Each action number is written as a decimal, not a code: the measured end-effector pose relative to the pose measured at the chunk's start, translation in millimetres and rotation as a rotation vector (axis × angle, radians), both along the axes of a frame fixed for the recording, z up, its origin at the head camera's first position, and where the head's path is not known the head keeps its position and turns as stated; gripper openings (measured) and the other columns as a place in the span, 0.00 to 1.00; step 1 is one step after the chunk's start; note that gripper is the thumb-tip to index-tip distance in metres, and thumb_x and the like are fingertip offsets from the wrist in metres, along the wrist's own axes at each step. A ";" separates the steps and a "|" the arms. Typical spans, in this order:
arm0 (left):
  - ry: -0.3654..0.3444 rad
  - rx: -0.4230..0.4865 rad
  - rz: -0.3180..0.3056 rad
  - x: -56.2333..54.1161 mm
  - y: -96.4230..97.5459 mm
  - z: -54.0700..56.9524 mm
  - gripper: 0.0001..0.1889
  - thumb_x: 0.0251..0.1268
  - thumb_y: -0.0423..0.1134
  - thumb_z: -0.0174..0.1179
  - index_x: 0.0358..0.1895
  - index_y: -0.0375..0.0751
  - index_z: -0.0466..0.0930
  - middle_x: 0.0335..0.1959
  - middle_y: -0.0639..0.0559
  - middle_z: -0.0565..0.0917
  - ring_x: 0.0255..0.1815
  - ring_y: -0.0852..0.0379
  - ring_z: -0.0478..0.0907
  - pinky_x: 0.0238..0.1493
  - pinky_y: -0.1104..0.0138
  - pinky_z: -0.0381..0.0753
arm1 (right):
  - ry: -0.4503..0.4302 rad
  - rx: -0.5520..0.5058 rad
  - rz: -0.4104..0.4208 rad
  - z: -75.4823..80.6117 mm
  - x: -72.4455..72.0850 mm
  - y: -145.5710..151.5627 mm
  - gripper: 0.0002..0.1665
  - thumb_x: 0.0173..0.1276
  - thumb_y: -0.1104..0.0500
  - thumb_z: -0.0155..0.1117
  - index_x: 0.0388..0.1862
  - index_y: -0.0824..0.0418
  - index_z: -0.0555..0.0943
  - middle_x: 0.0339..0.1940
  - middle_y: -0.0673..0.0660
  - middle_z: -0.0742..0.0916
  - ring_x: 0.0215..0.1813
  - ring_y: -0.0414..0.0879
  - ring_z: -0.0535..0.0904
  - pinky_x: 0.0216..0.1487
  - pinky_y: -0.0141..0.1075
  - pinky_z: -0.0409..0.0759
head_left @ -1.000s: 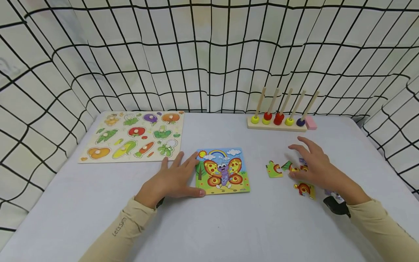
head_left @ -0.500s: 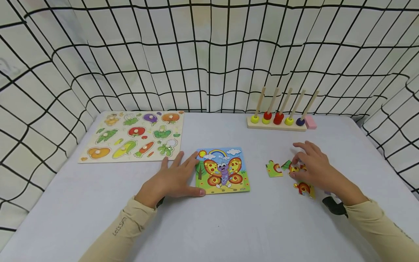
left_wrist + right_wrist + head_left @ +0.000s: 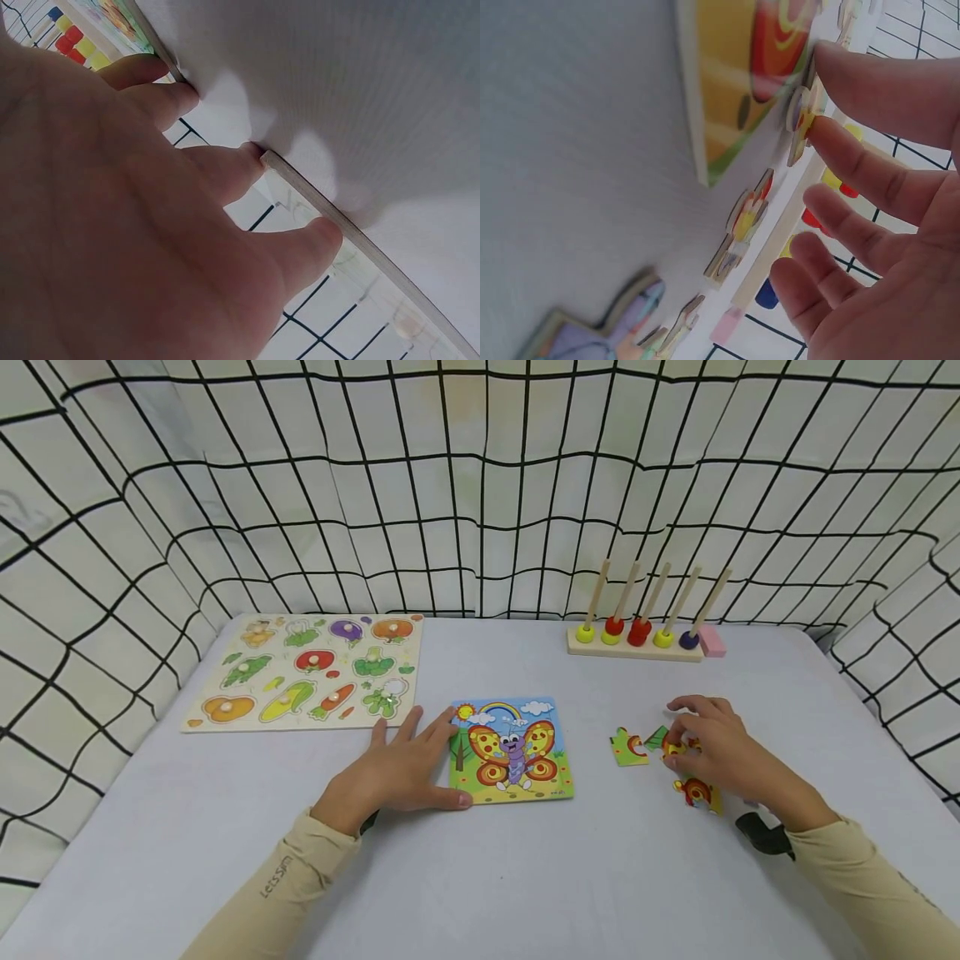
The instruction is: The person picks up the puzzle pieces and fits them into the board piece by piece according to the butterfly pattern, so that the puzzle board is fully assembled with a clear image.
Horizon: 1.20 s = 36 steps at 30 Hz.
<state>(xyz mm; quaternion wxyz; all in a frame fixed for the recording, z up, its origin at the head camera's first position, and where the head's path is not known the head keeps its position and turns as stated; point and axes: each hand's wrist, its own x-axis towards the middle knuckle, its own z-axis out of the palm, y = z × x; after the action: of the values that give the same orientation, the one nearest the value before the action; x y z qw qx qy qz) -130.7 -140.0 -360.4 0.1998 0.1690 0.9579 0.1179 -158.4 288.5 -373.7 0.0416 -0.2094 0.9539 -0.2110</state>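
Observation:
My left hand (image 3: 397, 777) lies spread beside a square butterfly picture puzzle (image 3: 517, 752), thumb and forefinger at its left edge. Its other straight fingers reach toward the vegetable peg board (image 3: 360, 236). On the right, loose jigsaw pieces lie scattered. My right hand (image 3: 716, 747) has thumb and forefinger pinched at the two sides of a red-and-yellow puzzle piece (image 3: 802, 126), its remaining fingers bent. Left of it is a green-and-yellow piece (image 3: 628, 748); nearer to me is a yellow piece with a red swirl (image 3: 699, 794). The palm and wrist hide further pieces.
The vegetable board (image 3: 300, 672) takes up the back left. A wooden bead stand (image 3: 633, 647) with upright pegs is at the back right, a pink block (image 3: 712, 642) at its end. Black netting (image 3: 480, 493) rises behind the white table (image 3: 480, 877).
The right hand's fingers have drawn together from a wider spread, closing thumb and forefinger onto a puzzle piece. The left hand and the butterfly puzzle have stayed in place.

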 end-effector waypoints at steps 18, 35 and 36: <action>0.005 0.000 0.001 0.3 0.7 -0.7 0.61 0.64 0.67 0.72 0.88 0.39 0.48 0.88 0.42 0.55 0.87 0.32 0.40 0.77 0.25 0.34 | -0.033 -0.072 0.000 -0.4 4.7 -2.7 0.19 0.66 0.65 0.80 0.50 0.66 0.80 0.49 0.59 0.85 0.54 0.59 0.79 0.52 0.54 0.83; -0.002 -0.005 0.004 0.4 1.0 0.7 0.60 0.64 0.66 0.72 0.88 0.39 0.49 0.88 0.42 0.53 0.87 0.31 0.39 0.77 0.26 0.33 | 0.007 -0.079 0.016 0.6 5.1 -5.5 0.28 0.67 0.65 0.78 0.63 0.73 0.81 0.46 0.55 0.87 0.49 0.53 0.80 0.48 0.47 0.84; -0.002 -0.004 0.003 0.4 1.0 0.7 0.60 0.64 0.66 0.72 0.88 0.39 0.49 0.88 0.42 0.53 0.87 0.31 0.39 0.77 0.26 0.33 | 0.005 -0.085 0.014 0.3 5.0 -5.5 0.28 0.67 0.65 0.78 0.63 0.73 0.82 0.46 0.55 0.87 0.49 0.52 0.80 0.47 0.46 0.84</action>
<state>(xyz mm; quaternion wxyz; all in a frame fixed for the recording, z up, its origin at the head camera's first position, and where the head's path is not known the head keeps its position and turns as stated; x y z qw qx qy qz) -130.3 -139.1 -359.7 0.2009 0.1670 0.9583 0.1163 -153.4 283.0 -373.4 0.0320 -0.2182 0.9426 -0.2506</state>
